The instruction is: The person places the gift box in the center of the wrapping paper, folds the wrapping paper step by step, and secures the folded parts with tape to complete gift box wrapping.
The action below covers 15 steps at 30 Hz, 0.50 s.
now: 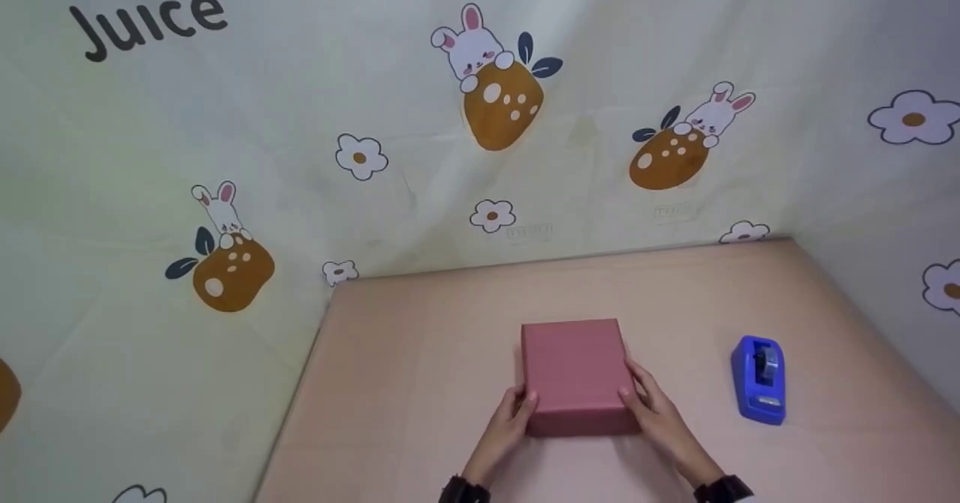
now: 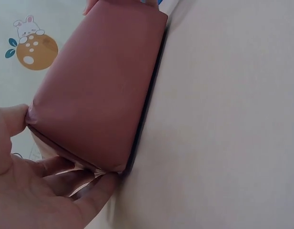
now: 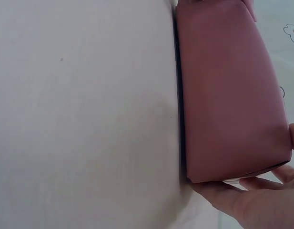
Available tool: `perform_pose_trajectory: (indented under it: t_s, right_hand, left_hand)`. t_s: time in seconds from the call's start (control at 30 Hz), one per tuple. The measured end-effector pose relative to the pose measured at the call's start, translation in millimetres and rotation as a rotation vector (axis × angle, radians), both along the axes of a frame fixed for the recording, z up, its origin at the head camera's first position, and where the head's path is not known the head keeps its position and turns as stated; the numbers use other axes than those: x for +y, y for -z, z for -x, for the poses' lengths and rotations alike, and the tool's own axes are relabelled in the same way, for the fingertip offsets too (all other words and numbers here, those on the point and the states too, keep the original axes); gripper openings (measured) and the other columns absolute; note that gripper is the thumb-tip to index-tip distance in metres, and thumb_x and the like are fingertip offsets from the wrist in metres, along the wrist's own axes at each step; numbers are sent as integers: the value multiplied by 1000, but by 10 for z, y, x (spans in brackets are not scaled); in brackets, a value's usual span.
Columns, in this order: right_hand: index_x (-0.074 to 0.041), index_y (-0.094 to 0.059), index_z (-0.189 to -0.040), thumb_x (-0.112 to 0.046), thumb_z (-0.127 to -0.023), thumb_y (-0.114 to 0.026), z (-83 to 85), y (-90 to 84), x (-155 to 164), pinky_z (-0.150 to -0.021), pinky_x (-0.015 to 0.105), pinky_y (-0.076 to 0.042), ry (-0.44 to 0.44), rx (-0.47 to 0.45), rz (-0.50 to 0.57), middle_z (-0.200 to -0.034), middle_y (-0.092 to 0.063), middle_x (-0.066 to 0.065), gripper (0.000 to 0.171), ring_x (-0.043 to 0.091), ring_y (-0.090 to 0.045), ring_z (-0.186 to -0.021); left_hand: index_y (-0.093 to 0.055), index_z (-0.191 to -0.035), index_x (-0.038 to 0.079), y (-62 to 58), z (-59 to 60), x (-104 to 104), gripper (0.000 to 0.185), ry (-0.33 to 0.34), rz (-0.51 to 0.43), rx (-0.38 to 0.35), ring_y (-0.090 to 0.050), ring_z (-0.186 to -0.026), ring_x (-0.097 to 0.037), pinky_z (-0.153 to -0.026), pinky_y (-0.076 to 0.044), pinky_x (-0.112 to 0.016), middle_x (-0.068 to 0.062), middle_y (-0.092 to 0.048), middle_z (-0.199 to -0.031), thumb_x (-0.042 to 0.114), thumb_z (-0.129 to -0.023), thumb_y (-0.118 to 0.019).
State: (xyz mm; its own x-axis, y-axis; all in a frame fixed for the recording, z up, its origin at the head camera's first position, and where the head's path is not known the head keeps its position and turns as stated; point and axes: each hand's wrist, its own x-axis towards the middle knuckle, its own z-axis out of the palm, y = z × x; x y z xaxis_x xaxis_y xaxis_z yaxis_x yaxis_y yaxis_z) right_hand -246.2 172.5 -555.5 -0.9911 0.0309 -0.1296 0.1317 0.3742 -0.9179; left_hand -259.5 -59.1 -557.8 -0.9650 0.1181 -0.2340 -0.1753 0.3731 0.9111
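A box wrapped in dusky red paper (image 1: 577, 364) is on the table in the head view, its front face towards me. My left hand (image 1: 508, 428) grips its left side, thumb at the near top corner and fingers along the side. On the opposite side my right hand (image 1: 667, 420) holds the box in the same way. Both wrist views show the box's long front face, with a thin dark line of shadow along its lower edge. In the left wrist view, folded paper shows at the box end (image 2: 65, 150) beside the left hand's fingers (image 2: 96, 193).
A blue tape dispenser (image 1: 759, 381) with a roll of tape stands to the right of the box. The table (image 1: 405, 353) has a pale pinkish cover. Behind and at both sides hangs a cloth (image 1: 420, 97) printed with rabbits, fruit and flowers.
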Motion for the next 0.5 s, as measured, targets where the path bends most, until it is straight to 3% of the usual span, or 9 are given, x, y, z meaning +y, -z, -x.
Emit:
perform_pose_trajectory:
  t_s: [0.27,0.5]
  right_hand:
    - [-18,-18,-144,-21,-96,-35,-7,36,17,-110,55,-5,-25,-27,102,-152,-13,14,51,34,-5,-140]
    - [-17,-19,-144,-17,-96,-34,-70,49,8,-110,56,-3,-12,-11,146,-152,-14,13,50,33,-3,-140]
  left_hand:
    - [-36,-135,5,77,-10,7,79,-15,38,-17,-33,-131,-36,-104,-28,-53,-19,-36,-142,66,-85,-34]
    - [-35,-136,5,105,-40,-21,77,19,36,19,-33,-131,-35,-104,-28,-52,-20,-37,-141,63,-86,-36]
